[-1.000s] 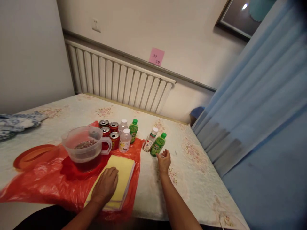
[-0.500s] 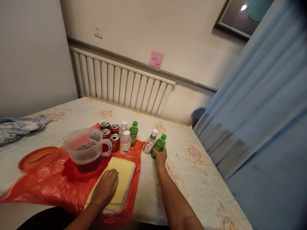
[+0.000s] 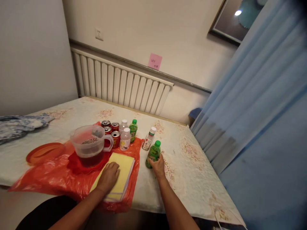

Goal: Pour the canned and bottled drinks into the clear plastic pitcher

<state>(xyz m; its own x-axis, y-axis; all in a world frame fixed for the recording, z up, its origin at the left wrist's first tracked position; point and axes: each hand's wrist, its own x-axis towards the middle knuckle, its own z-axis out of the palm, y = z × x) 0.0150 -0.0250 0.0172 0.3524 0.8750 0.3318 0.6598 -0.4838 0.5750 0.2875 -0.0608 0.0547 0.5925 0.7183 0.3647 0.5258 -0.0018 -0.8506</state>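
My right hand [image 3: 158, 165] is wrapped round a green plastic bottle [image 3: 154, 153] with a green cap, which leans slightly at the right of the red plastic sheet. Just behind it stands a clear bottle [image 3: 149, 139] with a white cap and a label. My left hand [image 3: 109, 177] lies flat on a stack of folded yellow cloths [image 3: 124, 161], holding nothing. Left of the cloths, a clear plastic measuring jug [image 3: 90, 145] with dark liquid in it stands on a red scalloped dish [image 3: 74, 164].
Behind the jug stand several drink cans [image 3: 115, 139], two white-capped bottles [image 3: 125, 140] and another green bottle [image 3: 133, 131]. An orange lid [image 3: 43, 152] lies at left on the red plastic sheet [image 3: 55, 177]. Crumpled patterned fabric [image 3: 24, 124] is at far left; a blue curtain [image 3: 230, 111] hangs at right.
My right hand has drawn the green bottle toward me and a little left, away from the clear bottle. My left hand stays on the cloths. The view has shifted slightly.
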